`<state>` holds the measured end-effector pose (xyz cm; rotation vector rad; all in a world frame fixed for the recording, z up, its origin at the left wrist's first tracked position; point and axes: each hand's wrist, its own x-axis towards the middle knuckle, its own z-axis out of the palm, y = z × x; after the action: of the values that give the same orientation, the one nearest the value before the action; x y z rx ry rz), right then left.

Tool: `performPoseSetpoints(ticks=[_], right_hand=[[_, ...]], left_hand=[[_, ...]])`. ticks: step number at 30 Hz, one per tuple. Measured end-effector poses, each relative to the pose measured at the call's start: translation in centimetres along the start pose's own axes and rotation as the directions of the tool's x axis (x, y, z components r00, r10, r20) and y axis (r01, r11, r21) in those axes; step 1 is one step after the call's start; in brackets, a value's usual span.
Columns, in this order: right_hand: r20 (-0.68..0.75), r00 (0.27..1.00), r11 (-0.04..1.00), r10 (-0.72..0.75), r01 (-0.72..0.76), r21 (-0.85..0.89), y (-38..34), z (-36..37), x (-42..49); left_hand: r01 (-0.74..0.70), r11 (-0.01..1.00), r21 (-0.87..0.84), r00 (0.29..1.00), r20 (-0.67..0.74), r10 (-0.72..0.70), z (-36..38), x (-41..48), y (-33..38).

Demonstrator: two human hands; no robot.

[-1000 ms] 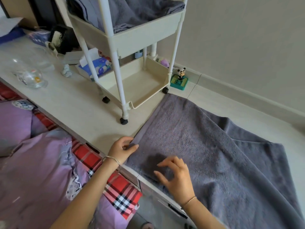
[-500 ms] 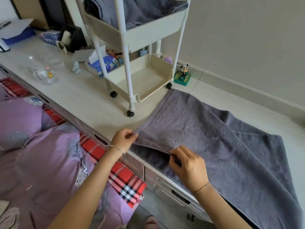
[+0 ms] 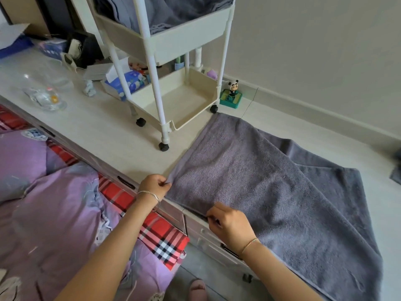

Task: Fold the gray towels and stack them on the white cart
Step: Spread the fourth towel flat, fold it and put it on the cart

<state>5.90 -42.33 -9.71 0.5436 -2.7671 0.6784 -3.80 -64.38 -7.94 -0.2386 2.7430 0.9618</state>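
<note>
A large gray towel (image 3: 271, 187) lies spread on the pale counter, part of it doubled over itself at the right. My left hand (image 3: 155, 184) pinches its near left corner. Further right along the same near edge, at the counter's front, my right hand (image 3: 230, 224) pinches the hem. The white cart (image 3: 186, 42) stands just beyond the towel's far left corner. Gray towels (image 3: 160, 11) fill its top tray; the lower tray (image 3: 195, 83) holds nothing I can see.
A panda figurine on a green box (image 3: 231, 94) stands by the cart's wheel. A tissue pack (image 3: 125, 82), a glass vessel (image 3: 44, 97) and clutter occupy the counter's left. A purple and red plaid quilt (image 3: 65, 213) lies below left. The wall is close behind.
My right hand went from resting flat on the towel to pinching its near edge. The left hand kept hold of the corner. The view shifted slightly.
</note>
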Motion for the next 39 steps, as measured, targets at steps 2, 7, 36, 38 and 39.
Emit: performPoseSetpoints(ticks=[2,7,36,38,39], right_hand=[[0.084,0.996,0.999,0.018,-0.020,0.026,0.3,0.4,-0.4],[0.060,0.971,0.940,0.231,-0.239,0.243,2.4,-1.7,-0.1],[0.191,0.759,0.778,0.622,-0.627,-0.043,29.5,-19.1,-0.3],[0.279,0.726,0.774,0.629,-0.617,-0.139,31.2,-18.6,0.0],[0.354,0.703,0.785,0.616,-0.582,-0.211,31.9,-18.6,0.2]], left_hand=[[0.001,0.994,0.105,0.999,-0.036,0.002,0.1,-0.1,0.6],[-0.363,0.867,0.340,0.890,-0.150,0.431,3.6,-1.2,3.3],[-0.577,0.763,0.292,0.816,0.160,0.556,19.5,1.6,27.4],[-0.491,0.816,0.305,0.867,0.084,0.490,20.4,2.3,26.5],[-0.450,0.838,0.308,0.888,0.057,0.456,20.8,2.7,25.9]])
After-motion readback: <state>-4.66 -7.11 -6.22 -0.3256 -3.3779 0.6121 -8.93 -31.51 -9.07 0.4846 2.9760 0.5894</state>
